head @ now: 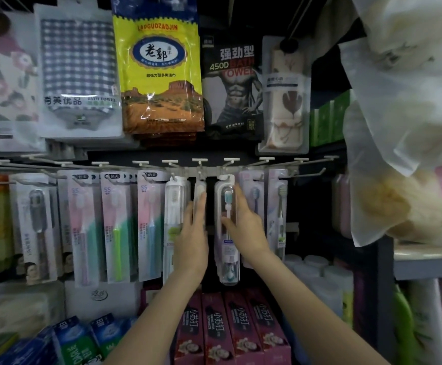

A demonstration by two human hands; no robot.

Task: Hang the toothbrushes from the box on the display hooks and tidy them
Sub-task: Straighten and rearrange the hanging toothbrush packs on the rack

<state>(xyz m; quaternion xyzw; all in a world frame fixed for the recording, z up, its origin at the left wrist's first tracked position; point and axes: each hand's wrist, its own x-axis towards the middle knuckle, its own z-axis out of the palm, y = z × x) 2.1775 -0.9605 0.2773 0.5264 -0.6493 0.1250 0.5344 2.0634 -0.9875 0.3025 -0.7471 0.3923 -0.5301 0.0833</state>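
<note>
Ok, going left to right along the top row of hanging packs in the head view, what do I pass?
Floral pack → checked bath towel → yellow pack → black towel pack → clear leaf-print pack

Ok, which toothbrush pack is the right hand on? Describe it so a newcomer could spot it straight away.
Find the yellow towel bag at top centre, then drop to the hook rail below it. Right of the rail's middle hangs a clear pack, which the right hand holds. Unlike the pink and lilac card packs beside it, it is see-through, with a teal-bristled brush inside.
</note>
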